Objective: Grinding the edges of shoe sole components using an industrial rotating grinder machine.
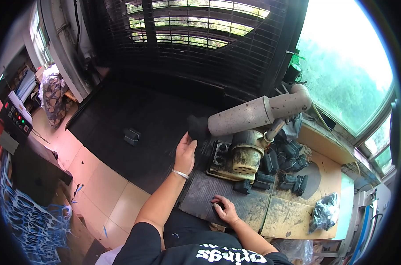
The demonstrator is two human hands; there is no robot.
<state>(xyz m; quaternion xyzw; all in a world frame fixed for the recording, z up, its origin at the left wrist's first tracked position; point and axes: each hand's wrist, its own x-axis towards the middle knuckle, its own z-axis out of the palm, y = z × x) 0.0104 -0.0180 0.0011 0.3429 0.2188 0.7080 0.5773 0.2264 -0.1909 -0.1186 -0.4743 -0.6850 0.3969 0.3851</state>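
Note:
My left hand (186, 152) reaches forward, its fingers bent at the lower edge of a dark rounded piece (198, 127). That piece sits at the near end of a thick grey cylindrical machine arm (240, 116); its exact kind is lost in the dark. Below, my right hand (227, 212) rests at the front edge of a worn dark cardboard sheet (205, 194). Its fingers are curled around something small and dark that I cannot make out. Between the hands and the window stands the machine's stained round base (246, 159). Several black stitched pieces (289, 154) lie beside it.
A single black piece (131, 136) lies on the broad black surface (107, 112) at left. A clear bag of dark pieces (325, 212) stands on the wooden tabletop (284, 216). Behind is a dark wire grille (187, 53); a control panel (17, 117) stands far left.

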